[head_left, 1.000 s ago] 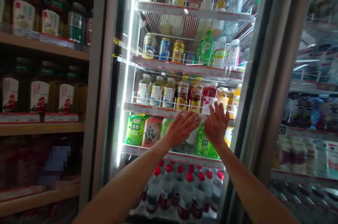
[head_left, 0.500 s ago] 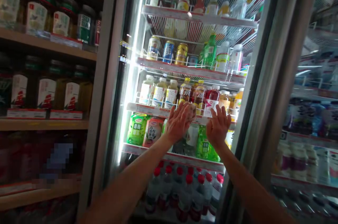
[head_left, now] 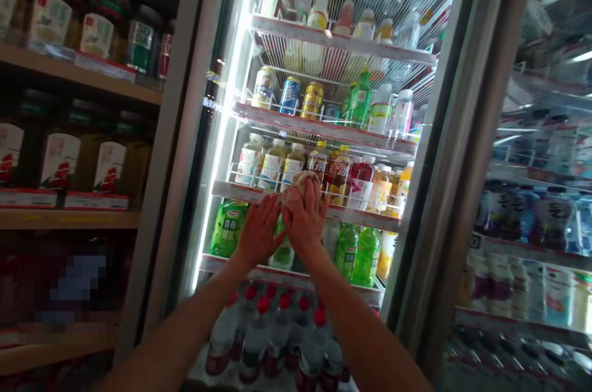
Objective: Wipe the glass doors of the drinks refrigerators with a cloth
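A pale crumpled cloth (head_left: 305,179) lies flat against the glass door (head_left: 296,238) of a lit drinks cooler. My right hand (head_left: 303,216) presses on the cloth, its fingers stretched up over it. Just left of it, my left hand (head_left: 259,232) rests with flat fingers toward the glass, fingertips beside the cloth's lower left edge. Whether those fingertips touch the cloth I cannot tell. Behind the glass at this height stand tea bottles (head_left: 274,167) and a row of green drink bottles (head_left: 229,228), partly hidden by my hands.
A metal door frame (head_left: 462,151) runs down the right side, with another cooler of bottles (head_left: 552,219) beyond. Wooden shelves (head_left: 83,81) with large bottles stand at left. Red-capped bottles (head_left: 263,324) fill the cooler's bottom, and cans (head_left: 290,95) stand on a higher shelf.
The cloth has moved left and slightly up across the shelf fronts. It was under my left hand and is now under my right. Both hands have shifted left and come together.
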